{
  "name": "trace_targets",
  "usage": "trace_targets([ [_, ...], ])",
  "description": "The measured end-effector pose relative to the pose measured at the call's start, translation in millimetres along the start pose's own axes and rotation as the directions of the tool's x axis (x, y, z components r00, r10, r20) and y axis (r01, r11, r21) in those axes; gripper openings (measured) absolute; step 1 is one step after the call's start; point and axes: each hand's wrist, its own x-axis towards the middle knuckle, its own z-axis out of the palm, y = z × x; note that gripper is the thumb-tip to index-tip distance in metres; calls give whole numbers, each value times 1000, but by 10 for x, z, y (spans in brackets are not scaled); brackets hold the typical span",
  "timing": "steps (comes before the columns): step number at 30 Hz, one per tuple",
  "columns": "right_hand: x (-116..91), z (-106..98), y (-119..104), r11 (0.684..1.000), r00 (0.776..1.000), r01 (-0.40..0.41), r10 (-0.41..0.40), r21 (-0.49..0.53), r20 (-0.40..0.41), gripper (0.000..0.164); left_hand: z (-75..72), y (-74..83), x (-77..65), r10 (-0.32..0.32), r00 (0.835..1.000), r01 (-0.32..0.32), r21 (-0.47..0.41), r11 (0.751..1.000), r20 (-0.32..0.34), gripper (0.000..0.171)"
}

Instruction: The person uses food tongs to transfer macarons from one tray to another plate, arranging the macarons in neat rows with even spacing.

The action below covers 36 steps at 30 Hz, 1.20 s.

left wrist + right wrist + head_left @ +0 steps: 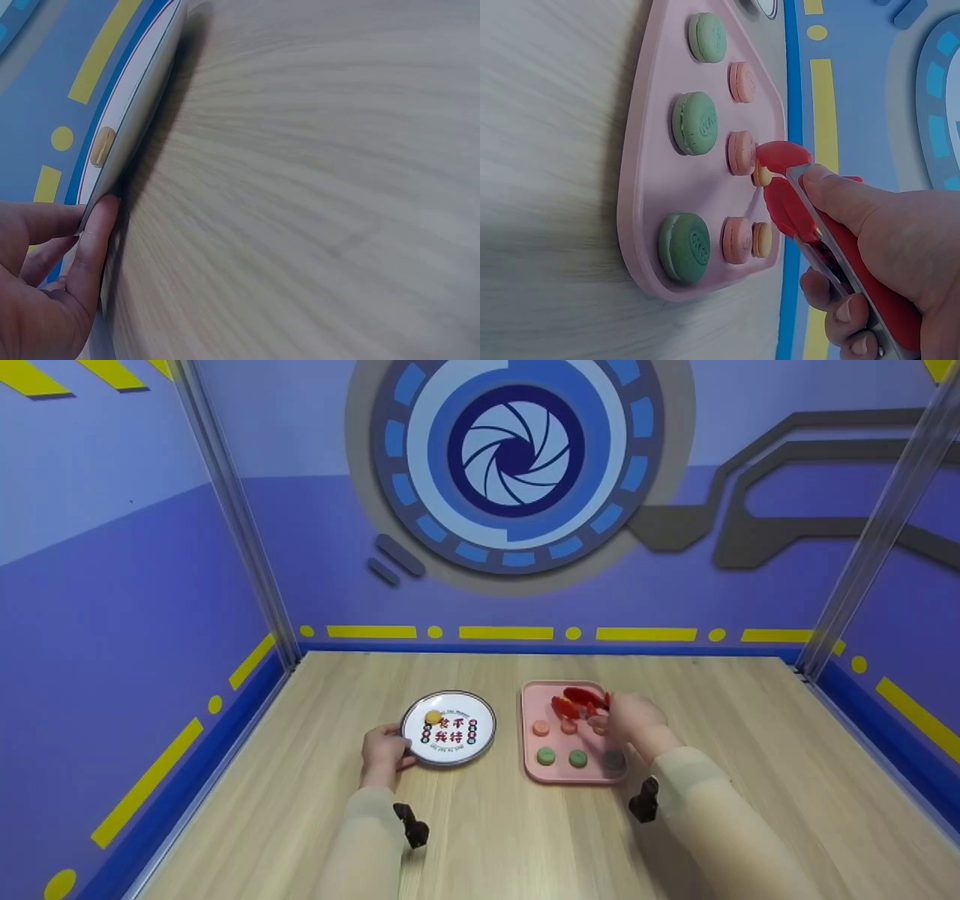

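My left hand pinches the left rim of a round white plate printed with Chinese characters; the thumb and fingers lie on opposite faces of its edge in the left wrist view. A yellow macaron sits on the plate. In my right hand is a pair of tongs with red scalloped tips. The tips stand apart at a yellow macaron in the far row of a pink tray. Pink macarons and green macarons stand in rows nearer me.
The plate and tray stand side by side on a light wooden table. Blue printed panels enclose its back and sides. Another yellow macaron is at the tray's right end, behind a pink one.
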Motion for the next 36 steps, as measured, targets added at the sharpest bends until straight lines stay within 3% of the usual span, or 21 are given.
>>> trace_targets([
  [9,-3,-21,-7,1000,1000,-16,16,12,21,47,10,10,-1,-4,1000,4,-3,1000,-7,50],
  [17,-17,-62,-30,992,997,-60,55,107,51,49,-7,10,-15,11,1000,-10,-36,999,9,53],
  [24,-27,-104,-130,998,1000,2,-3,60,16,46,-8,2,-5,15,1000,-14,-46,999,20,52],
  [36,-86,-143,-498,994,994,104,-103,30,-39,44,13,18,-9,-14,1000,15,-6,1000,4,49],
])
